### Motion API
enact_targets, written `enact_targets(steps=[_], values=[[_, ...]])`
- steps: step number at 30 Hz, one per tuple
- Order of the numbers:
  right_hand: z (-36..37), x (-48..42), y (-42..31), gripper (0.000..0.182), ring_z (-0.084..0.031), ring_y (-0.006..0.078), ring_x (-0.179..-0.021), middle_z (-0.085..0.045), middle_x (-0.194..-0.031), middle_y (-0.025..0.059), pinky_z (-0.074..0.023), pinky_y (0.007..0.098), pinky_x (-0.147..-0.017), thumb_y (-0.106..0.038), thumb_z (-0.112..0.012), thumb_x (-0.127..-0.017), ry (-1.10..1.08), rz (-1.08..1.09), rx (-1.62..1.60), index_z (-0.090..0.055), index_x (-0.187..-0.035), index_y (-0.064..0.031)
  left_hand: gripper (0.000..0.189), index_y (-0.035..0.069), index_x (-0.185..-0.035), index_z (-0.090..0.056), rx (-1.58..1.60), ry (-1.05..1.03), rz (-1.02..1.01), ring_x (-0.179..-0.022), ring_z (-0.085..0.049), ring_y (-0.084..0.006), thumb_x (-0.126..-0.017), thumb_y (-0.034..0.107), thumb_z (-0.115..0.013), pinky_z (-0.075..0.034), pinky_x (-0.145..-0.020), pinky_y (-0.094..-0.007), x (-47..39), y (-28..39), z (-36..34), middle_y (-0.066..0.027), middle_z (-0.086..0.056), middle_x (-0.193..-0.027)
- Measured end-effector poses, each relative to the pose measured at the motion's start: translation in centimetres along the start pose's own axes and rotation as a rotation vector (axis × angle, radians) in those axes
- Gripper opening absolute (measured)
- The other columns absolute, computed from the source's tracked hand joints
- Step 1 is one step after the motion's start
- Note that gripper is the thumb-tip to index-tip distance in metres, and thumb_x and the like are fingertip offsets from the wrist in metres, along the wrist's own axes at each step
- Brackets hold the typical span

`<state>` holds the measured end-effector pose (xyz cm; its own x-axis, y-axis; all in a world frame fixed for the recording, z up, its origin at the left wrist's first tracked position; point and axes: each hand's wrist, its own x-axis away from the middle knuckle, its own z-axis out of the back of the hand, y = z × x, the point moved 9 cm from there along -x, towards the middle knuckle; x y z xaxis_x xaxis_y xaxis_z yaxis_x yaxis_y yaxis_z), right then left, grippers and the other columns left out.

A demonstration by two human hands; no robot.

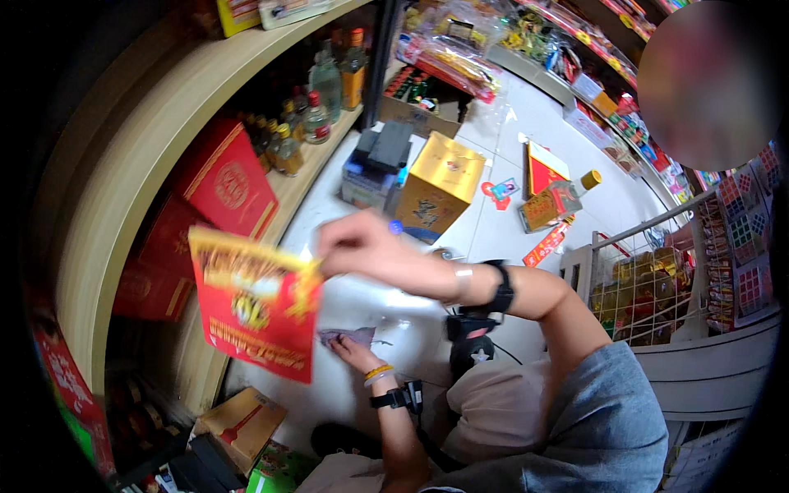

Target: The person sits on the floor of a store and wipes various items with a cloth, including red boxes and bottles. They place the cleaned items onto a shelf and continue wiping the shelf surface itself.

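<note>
Pinched between the fingers of my right hand (363,246) is the top corner of a red and yellow printed packet (256,308), which hangs before the shelf; hand and packet are blurred by motion. Low on the white floor, my left hand (354,354) presses on a crumpled purple-grey cloth (365,336). Beyond my right hand stand a gold box (445,175) and a dark carton (368,179) with black boxes on top. Farther right, a glass bottle with a yellow cap (550,204) appears tilted beside a red and white card item (545,166).
Wooden shelving (166,111) on the left holds red gift boxes (228,179) and bottles (316,117). An open carton (419,111) stands at its far end. A white wire basket (641,277) is at right, with part of another person's hand (681,237) near it. A brown box (240,425) lies lower left.
</note>
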<state>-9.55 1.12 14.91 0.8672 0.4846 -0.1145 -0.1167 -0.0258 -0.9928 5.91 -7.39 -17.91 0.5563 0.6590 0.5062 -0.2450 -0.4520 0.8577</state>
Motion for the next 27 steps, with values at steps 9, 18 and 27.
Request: enact_targets(steps=[9,18,27], values=[[21.5,17.3,-2.2,0.008,-0.036,0.0054,-0.055,-0.044,-0.075,-0.0013,-0.027,0.0213,-0.049,-0.007,-0.059,-0.084,0.919,0.387,-0.231,-0.056,-0.079,-0.0007,0.057,-0.004,-0.142,-0.021,-0.014,-0.145,-0.028,-0.129,-0.034,-0.0308,-0.095,0.021,-0.04,-0.026,-0.108,-0.0384,-0.3,-3.0,-1.9,-0.0211,-0.025,-0.146],[24.1,22.1,1.6,0.006,-0.035,0.0047,-0.055,-0.055,-0.078,-0.0005,-0.0265,0.0209,-0.05,-0.01,-0.058,-0.089,1.184,0.424,-0.364,-0.054,-0.085,-0.0074,0.058,-0.003,-0.143,-0.017,-0.009,-0.265,-0.063,-0.131,-0.032,-0.0291,-0.096,0.022,-0.038,-0.026,-0.109,-0.0381,1.6,-3.9,-5.6,-0.0191,-0.024,-0.147],[24.7,23.0,4.6,0.004,-0.036,0.0055,-0.053,-0.057,-0.078,0.0011,-0.0274,0.021,-0.05,-0.01,-0.055,-0.09,1.208,0.356,-0.447,-0.054,-0.087,-0.0077,0.053,-0.004,-0.141,-0.023,-0.039,-0.253,-0.017,-0.13,-0.035,-0.0282,-0.097,0.021,-0.038,-0.027,-0.108,-0.0359,2.8,-2.6,-6.4,-0.019,-0.027,-0.146]])
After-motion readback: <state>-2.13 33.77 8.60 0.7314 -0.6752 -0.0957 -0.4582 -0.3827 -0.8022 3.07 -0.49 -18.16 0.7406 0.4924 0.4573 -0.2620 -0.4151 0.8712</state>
